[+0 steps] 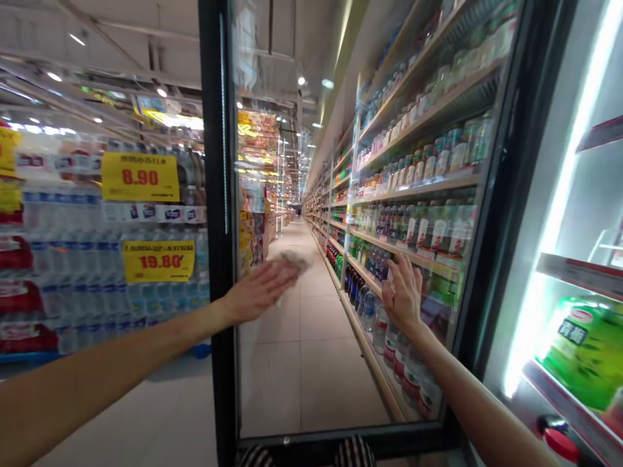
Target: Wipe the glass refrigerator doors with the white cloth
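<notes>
Head view: A blurred, pale cloth lay held at the fingertips of the left hand's grip, the nearer one, before a tall, upright glass door; rightward, the right hand hung loosely spread, visibly bare, contact unclear.

Lit cooler shelf bears green container.
</notes>
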{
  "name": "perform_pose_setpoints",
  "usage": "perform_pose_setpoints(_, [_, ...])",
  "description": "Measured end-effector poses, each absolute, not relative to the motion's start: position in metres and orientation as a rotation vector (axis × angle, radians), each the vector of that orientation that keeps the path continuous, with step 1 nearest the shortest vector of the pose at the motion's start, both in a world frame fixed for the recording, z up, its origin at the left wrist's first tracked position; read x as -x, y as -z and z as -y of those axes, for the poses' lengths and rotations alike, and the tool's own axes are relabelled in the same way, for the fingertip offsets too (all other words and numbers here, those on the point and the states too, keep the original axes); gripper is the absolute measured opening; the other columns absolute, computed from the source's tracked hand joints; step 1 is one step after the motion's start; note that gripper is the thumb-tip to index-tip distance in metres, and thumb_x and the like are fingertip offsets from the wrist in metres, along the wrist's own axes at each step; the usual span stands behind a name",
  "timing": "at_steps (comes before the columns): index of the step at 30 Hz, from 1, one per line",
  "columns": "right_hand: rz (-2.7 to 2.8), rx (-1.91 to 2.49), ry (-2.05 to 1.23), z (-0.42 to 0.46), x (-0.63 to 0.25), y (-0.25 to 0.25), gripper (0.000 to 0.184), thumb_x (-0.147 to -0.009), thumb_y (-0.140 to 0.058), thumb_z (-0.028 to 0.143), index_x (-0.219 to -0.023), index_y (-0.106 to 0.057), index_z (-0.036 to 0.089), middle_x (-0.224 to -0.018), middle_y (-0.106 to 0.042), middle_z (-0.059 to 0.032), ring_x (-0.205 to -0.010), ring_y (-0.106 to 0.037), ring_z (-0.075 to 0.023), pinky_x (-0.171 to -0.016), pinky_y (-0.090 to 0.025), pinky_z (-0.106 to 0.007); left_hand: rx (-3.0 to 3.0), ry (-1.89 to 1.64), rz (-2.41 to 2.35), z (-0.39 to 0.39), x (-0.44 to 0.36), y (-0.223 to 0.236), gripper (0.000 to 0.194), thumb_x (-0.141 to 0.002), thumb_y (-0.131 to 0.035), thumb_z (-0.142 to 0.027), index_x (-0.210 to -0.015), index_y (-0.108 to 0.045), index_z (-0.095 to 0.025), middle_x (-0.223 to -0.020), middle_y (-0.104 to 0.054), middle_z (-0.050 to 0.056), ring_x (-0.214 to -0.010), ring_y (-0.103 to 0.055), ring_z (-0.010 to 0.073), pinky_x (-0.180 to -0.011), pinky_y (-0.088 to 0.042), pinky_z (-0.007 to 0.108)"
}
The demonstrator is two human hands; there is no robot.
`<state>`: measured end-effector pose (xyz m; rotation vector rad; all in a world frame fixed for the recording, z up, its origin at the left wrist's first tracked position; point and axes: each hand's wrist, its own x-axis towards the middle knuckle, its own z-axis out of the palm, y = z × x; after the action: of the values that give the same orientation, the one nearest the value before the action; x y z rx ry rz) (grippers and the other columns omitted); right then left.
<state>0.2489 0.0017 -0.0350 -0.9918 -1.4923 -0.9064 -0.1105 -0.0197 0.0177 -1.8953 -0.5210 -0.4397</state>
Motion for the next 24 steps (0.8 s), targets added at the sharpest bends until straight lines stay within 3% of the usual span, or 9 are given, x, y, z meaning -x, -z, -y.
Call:
perform_pose_setpoints(3, [1.501,0.996,0.900,-0.001,-0.244,0.033,0.049,-0.084,-0.040,0.024,-0.133,-0.036,0.024,-0.141,-0.037,-0.0116,-0.133,-0.029,-0.0245,-0.105,-0.023,-0.051,1.991,0.227,0.336,0.021,0.109,-0.014,0.048,-0.086,-0.033,-0.021,-0.134,-0.036,-0.023,-0.144,-0.033,-0.002,-0.137,-0.015,0.0133,-0.114,-0.015,0.033])
perform_pose_setpoints(8, [1.495,0.987,0.904,0.001,-0.241,0.032,0.049,-0.084,-0.042,0.024,-0.133,-0.037,0.024,-0.141,-0.037,-0.0121,-0.133,-0.030,-0.0244,-0.106,-0.023,-0.050,1.693,0.733,0.766,0.014,0.101,-0.027,0.049,-0.086,-0.037,-0.017,-0.135,-0.033,-0.020,-0.144,-0.032,0.007,-0.138,-0.014,0.0190,-0.113,-0.013,0.044])
perform_pose_setpoints(13, [1.508,0.970,0.903,0.001,-0.242,0.031,0.051,-0.084,-0.042,0.023,-0.134,-0.034,0.024,-0.142,-0.036,-0.0116,-0.134,-0.029,-0.0236,-0.107,-0.022,-0.050,1.931,0.263,0.331,0.011,0.098,-0.024,0.045,-0.087,-0.038,-0.023,-0.133,-0.038,-0.022,-0.144,-0.031,-0.002,-0.138,-0.014,0.0151,-0.115,-0.009,0.036])
perform_pose_setpoints(18, [1.503,0.974,0.914,-0.003,-0.246,0.034,0.051,-0.084,-0.042,0.024,-0.134,-0.034,0.022,-0.141,-0.037,-0.0129,-0.134,-0.028,-0.0242,-0.106,-0.022,-0.050,1.763,0.638,0.651,0.006,0.084,-0.035,0.050,-0.087,-0.040,-0.022,-0.136,-0.032,-0.021,-0.144,-0.032,0.005,-0.138,-0.011,0.0196,-0.113,-0.013,0.042])
perform_pose_setpoints(24, [1.520,1.005,0.915,-0.005,-0.245,0.039,0.051,-0.084,-0.041,0.025,-0.135,-0.034,0.023,-0.142,-0.036,-0.0112,-0.134,-0.028,-0.0235,-0.107,-0.021,-0.050,2.001,0.253,0.309,0.007,0.064,-0.026,0.049,-0.087,-0.039,-0.024,-0.135,-0.033,-0.024,-0.146,-0.028,-0.002,-0.138,-0.012,0.0131,-0.115,-0.010,0.034])
